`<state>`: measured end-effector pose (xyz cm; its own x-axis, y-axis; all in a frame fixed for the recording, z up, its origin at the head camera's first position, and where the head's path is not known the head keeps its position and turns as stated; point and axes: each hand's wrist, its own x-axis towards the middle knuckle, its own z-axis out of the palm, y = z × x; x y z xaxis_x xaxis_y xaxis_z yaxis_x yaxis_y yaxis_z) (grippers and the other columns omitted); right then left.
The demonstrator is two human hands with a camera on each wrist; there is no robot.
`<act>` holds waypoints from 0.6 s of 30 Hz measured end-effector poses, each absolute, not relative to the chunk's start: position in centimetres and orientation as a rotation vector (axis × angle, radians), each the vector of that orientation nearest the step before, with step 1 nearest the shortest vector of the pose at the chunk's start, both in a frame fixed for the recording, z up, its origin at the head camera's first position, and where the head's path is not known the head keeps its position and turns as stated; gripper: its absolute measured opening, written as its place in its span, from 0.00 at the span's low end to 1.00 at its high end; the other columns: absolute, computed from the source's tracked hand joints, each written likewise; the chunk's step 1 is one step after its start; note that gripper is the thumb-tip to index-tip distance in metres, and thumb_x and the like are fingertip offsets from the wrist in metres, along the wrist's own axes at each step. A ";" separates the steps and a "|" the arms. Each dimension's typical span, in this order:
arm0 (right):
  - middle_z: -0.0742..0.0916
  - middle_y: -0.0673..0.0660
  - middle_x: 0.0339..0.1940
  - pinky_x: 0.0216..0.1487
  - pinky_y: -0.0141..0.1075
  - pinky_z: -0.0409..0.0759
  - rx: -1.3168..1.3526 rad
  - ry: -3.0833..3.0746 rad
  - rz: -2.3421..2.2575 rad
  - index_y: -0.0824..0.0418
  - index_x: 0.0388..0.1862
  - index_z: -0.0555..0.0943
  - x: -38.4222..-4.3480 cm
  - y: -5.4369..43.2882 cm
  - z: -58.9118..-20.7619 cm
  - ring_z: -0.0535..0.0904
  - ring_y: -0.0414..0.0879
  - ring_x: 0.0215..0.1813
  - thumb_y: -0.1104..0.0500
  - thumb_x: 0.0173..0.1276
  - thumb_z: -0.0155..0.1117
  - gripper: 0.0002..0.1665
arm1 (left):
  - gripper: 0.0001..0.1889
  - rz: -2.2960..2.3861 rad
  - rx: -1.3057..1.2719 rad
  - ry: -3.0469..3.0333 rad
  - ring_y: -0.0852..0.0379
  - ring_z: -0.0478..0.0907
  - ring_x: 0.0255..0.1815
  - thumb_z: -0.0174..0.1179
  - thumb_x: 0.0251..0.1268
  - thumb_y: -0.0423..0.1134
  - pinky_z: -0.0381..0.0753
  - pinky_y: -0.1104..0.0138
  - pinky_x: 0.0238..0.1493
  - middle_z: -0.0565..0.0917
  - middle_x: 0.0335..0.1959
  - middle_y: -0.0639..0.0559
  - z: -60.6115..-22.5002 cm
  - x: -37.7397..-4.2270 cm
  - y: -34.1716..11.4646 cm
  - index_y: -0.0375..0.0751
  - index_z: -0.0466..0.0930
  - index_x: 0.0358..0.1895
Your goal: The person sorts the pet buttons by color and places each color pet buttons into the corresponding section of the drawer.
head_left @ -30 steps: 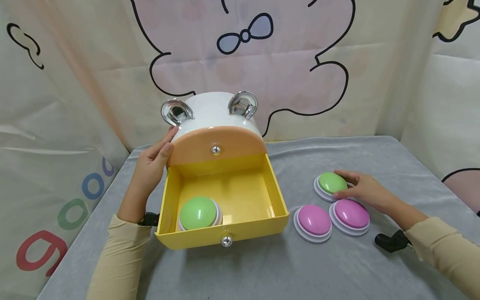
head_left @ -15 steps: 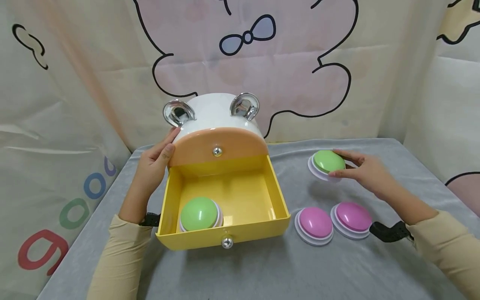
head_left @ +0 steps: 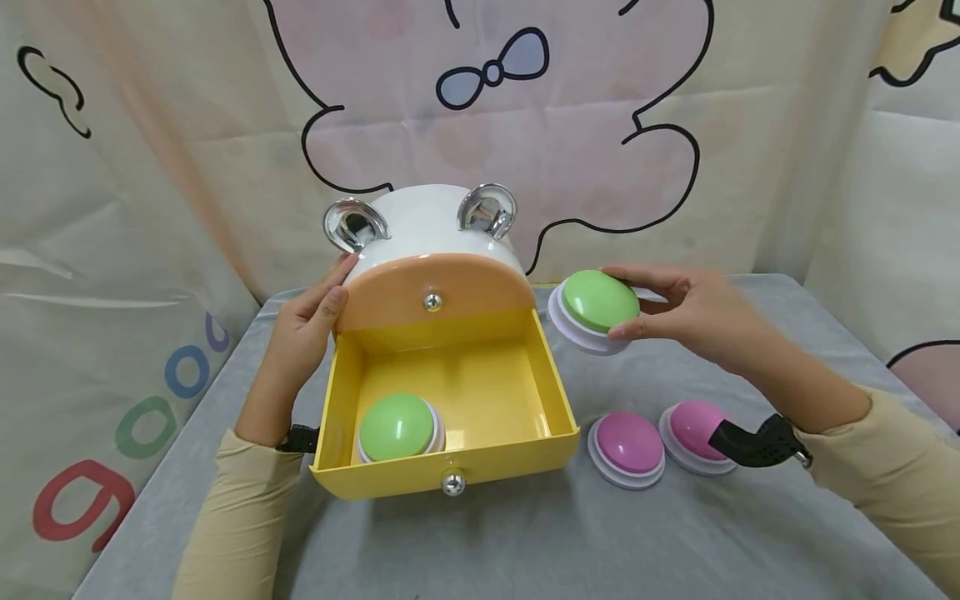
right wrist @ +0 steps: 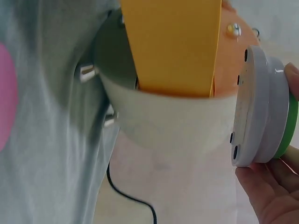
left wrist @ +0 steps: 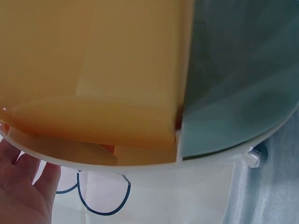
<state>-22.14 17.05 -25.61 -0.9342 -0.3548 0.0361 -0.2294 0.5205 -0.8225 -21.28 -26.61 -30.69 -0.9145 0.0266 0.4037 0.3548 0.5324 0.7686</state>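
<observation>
A white rounded cabinet (head_left: 420, 218) with shiny ear shapes stands on legs, its yellow drawer (head_left: 450, 475) pulled out below an orange front. My left hand (head_left: 300, 333) rests against the cabinet's left side, fingers fairly straight, thumb by the orange front. One green domed push button (head_left: 397, 427) with a white base lies inside the drawer. Right of the cabinet, my right hand (head_left: 686, 321) pinches another green push button (head_left: 600, 300) by its edge, raised off the table and tilted. The right wrist view shows this button's white base (right wrist: 254, 107) side-on, with fingers round its far side.
Two pink push buttons (head_left: 630, 443) sit on the grey cloth (head_left: 525, 550) right of the drawer; a black wrist mount (head_left: 761, 442) overlaps one. A printed curtain (head_left: 600, 167) hangs behind. A dark cable (right wrist: 133, 198) shows in the right wrist view.
My right hand has lifted the green push button off the table beside the pink ones and carried it leftward, close to the cabinet. My left hand and the drawer have stayed put.
</observation>
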 end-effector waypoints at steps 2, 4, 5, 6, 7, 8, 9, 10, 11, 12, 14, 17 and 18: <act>0.78 0.50 0.71 0.52 0.25 0.83 -0.564 2.573 -1.394 0.46 0.72 0.73 -21.9 16.1 -25.4 0.81 0.48 0.65 0.52 0.58 0.78 0.42 | 0.23 -1.339 -0.318 -2.430 0.60 0.56 0.81 0.44 0.80 0.53 0.61 0.51 0.77 0.61 0.78 0.59 -30.7 -21.3 -26.7 0.60 0.65 0.74; 0.78 0.52 0.71 0.53 0.26 0.84 -0.622 2.528 -1.410 0.48 0.71 0.74 -21.7 15.2 -25.4 0.79 0.52 0.67 0.53 0.57 0.78 0.42 | 0.23 -1.344 -0.319 -2.429 0.60 0.56 0.81 0.44 0.80 0.53 0.61 0.51 0.77 0.61 0.78 0.59 -30.7 -21.3 -26.7 0.60 0.65 0.74; 0.78 0.52 0.71 0.53 0.27 0.84 -0.638 2.504 -1.424 0.49 0.71 0.74 -21.6 14.7 -25.3 0.79 0.53 0.67 0.54 0.57 0.78 0.41 | 0.23 -1.346 -0.321 -2.429 0.59 0.56 0.81 0.44 0.80 0.53 0.61 0.51 0.78 0.61 0.78 0.59 -30.7 -21.3 -26.7 0.60 0.65 0.74; 0.78 0.52 0.70 0.53 0.28 0.84 -0.652 2.484 -1.435 0.50 0.70 0.75 -21.5 14.3 -25.4 0.79 0.53 0.67 0.54 0.57 0.79 0.41 | 0.23 -1.345 -0.323 -2.427 0.59 0.56 0.81 0.44 0.80 0.52 0.61 0.51 0.78 0.61 0.78 0.58 -30.7 -21.3 -26.7 0.60 0.65 0.74; 0.79 0.53 0.70 0.54 0.29 0.84 -0.666 2.464 -1.446 0.51 0.70 0.75 -21.5 13.9 -25.4 0.78 0.53 0.68 0.55 0.56 0.79 0.41 | 0.23 -1.349 -0.321 -2.426 0.59 0.56 0.81 0.44 0.80 0.52 0.60 0.51 0.78 0.61 0.78 0.58 -30.7 -21.3 -26.7 0.60 0.65 0.74; 0.79 0.53 0.70 0.54 0.31 0.84 -0.683 2.451 -1.454 0.52 0.69 0.76 -21.5 13.6 -25.4 0.79 0.53 0.68 0.55 0.56 0.79 0.41 | 0.23 -1.351 -0.320 -2.426 0.59 0.56 0.81 0.44 0.80 0.52 0.60 0.51 0.78 0.61 0.78 0.59 -30.7 -21.3 -26.7 0.60 0.65 0.74; 0.79 0.53 0.69 0.55 0.31 0.84 -0.701 2.443 -1.454 0.52 0.69 0.76 -21.5 13.2 -25.4 0.78 0.53 0.68 0.55 0.56 0.79 0.40 | 0.23 -1.352 -0.319 -2.427 0.59 0.56 0.81 0.44 0.80 0.52 0.60 0.51 0.78 0.61 0.78 0.59 -30.7 -21.3 -26.7 0.60 0.65 0.74; 0.80 0.53 0.69 0.56 0.32 0.84 -0.715 2.432 -1.455 0.53 0.69 0.76 -21.6 12.9 -25.5 0.78 0.53 0.68 0.56 0.56 0.79 0.40 | 0.23 -1.355 -0.319 -2.427 0.59 0.56 0.81 0.44 0.80 0.52 0.60 0.51 0.78 0.61 0.78 0.59 -30.7 -21.2 -26.7 0.60 0.65 0.74; 0.80 0.53 0.69 0.57 0.33 0.83 -0.726 2.424 -1.451 0.53 0.69 0.76 -21.6 12.6 -25.5 0.78 0.52 0.68 0.56 0.55 0.80 0.41 | 0.23 -1.358 -0.318 -2.428 0.59 0.56 0.81 0.44 0.80 0.52 0.60 0.51 0.78 0.61 0.78 0.59 -30.7 -21.2 -26.7 0.60 0.65 0.74; 0.80 0.53 0.68 0.59 0.33 0.82 -0.745 2.420 -1.446 0.53 0.69 0.76 -21.6 12.3 -25.6 0.78 0.52 0.69 0.56 0.55 0.80 0.41 | 0.23 -1.362 -0.314 -2.429 0.60 0.55 0.81 0.44 0.80 0.52 0.60 0.51 0.78 0.61 0.78 0.59 -30.7 -21.2 -26.7 0.60 0.65 0.74; 0.81 0.53 0.68 0.61 0.34 0.80 -0.788 2.415 -1.438 0.55 0.69 0.77 -21.6 11.8 -25.6 0.77 0.50 0.69 0.56 0.54 0.80 0.42 | 0.23 -1.362 -0.317 -2.428 0.60 0.55 0.81 0.44 0.80 0.52 0.60 0.52 0.78 0.61 0.78 0.59 -30.6 -21.2 -26.7 0.60 0.65 0.74; 0.82 0.54 0.66 0.64 0.36 0.78 -0.848 2.403 -1.432 0.55 0.67 0.78 -21.7 11.0 -25.7 0.77 0.49 0.69 0.57 0.52 0.81 0.41 | 0.23 -1.360 -0.324 -2.424 0.60 0.55 0.81 0.44 0.80 0.52 0.60 0.52 0.78 0.62 0.78 0.59 -30.7 -21.3 -26.7 0.60 0.65 0.74; 0.82 0.54 0.66 0.64 0.37 0.78 -0.869 2.395 -1.433 0.56 0.67 0.78 -21.7 10.7 -25.8 0.77 0.49 0.69 0.57 0.52 0.81 0.41 | 0.23 -1.359 -0.325 -2.424 0.60 0.55 0.81 0.44 0.80 0.52 0.60 0.52 0.78 0.62 0.78 0.59 -30.7 -21.3 -26.7 0.61 0.65 0.74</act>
